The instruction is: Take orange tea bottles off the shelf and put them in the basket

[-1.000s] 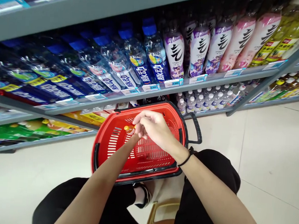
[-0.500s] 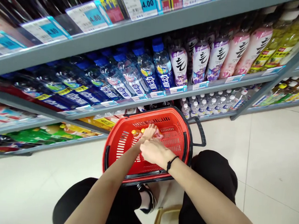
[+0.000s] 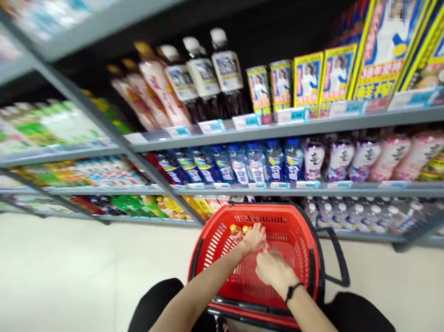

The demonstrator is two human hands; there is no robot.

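A red shopping basket (image 3: 215,281) with black rims stands between my knees. Inside it, near the far wall, are small bottles with yellow caps (image 3: 236,233). My left hand (image 3: 254,237) reaches into the basket, its fingers spread over a pink item (image 3: 265,245) just right of the bottles. Just nearer to me, my right hand (image 3: 274,269), with a black band at the wrist, is curled over the basket; whatever its fingers hold, if anything, is hidden.
Shelves of drinks rise behind the basket: blue-capped bottles (image 3: 255,163), purple-labelled bottles (image 3: 340,160) and yellow cartons (image 3: 308,83). A black basket handle (image 3: 340,258) sticks out to the right. Pale floor tiles (image 3: 88,268) lie left.
The view has swung up and left, showing more of the shelves, with the basket now lower and further right. My left fingers look more spread; my hands are slightly further apart.
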